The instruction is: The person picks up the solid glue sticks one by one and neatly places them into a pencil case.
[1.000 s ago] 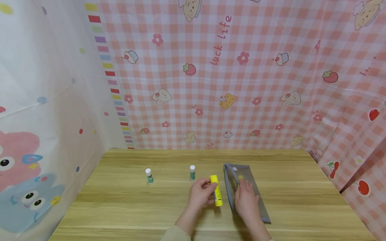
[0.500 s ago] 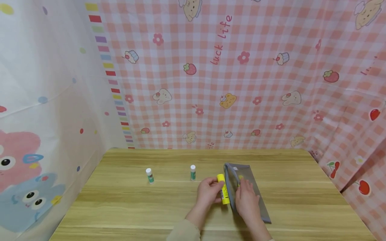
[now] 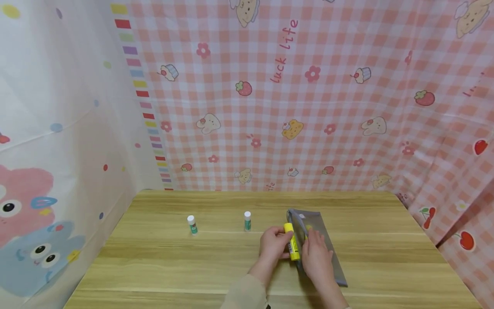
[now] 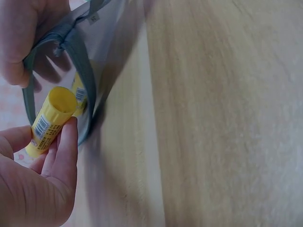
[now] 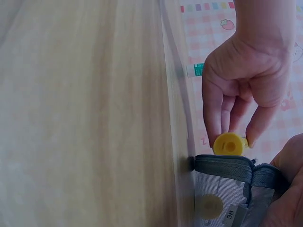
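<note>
A yellow glue stick (image 3: 292,244) is pinched between the thumb and fingers of my left hand (image 3: 272,243). It stands right at the mouth of a grey mesh zip pouch (image 3: 335,253), one end pointing toward the opening in the left wrist view. My right hand (image 3: 318,259) lies over the pouch and grips its zippered edge, holding the mouth apart. Through the mesh a second yellow glue stick (image 4: 79,97) shows inside the pouch; its round end (image 5: 210,206) appears in the right wrist view too. Part of the pouch is hidden under my right hand.
Two small glue sticks with white caps and green labels stand upright on the wooden table (image 3: 162,266): one to the left (image 3: 192,225), the other nearer the middle (image 3: 247,222). A pink checked cloth (image 3: 224,107) hangs behind the table's back edge.
My left hand has moved right with the yellow glue stick, from beside the pouch to its mouth. The right hand and the pouch have stayed in place.
</note>
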Motion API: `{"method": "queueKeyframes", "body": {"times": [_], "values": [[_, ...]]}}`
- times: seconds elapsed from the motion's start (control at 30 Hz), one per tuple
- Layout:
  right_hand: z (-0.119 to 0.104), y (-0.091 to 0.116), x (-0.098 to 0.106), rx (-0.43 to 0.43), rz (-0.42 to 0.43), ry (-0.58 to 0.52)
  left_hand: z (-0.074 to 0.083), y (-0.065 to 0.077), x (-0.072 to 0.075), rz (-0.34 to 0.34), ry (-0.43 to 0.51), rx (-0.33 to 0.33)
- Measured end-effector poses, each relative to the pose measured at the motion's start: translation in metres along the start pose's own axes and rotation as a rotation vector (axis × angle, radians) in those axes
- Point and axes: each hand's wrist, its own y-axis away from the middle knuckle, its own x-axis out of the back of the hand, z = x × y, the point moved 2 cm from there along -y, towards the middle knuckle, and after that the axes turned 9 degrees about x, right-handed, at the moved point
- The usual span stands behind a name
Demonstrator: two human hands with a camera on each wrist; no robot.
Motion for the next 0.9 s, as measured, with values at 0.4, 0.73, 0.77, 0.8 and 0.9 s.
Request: {"method": "queueKeyframes", "body": {"times": [0.4,0.73,0.77,0.8,0.9], "values": [[-0.002,0.0,0.001,0.0,-0.009,0.01,-0.002,-0.004,-0.01,0.037,-0.06,0.021],[-0.001,-0.001,-0.001,-0.022,-0.022,0.006,-0.001,-0.006,-0.015,0.078,-0.192,0.009],[-0.001,0.0,-0.001,-0.024,-0.023,0.002,-0.001,-0.006,-0.015,0.081,-0.204,0.005],[-0.002,0.0,-0.001,-0.022,-0.022,0.001,-0.001,-0.006,-0.016,0.082,-0.215,0.001],[-0.002,0.001,0.0,-0.02,-0.019,-0.004,-0.001,-0.006,-0.017,0.091,-0.245,-0.013]]}}
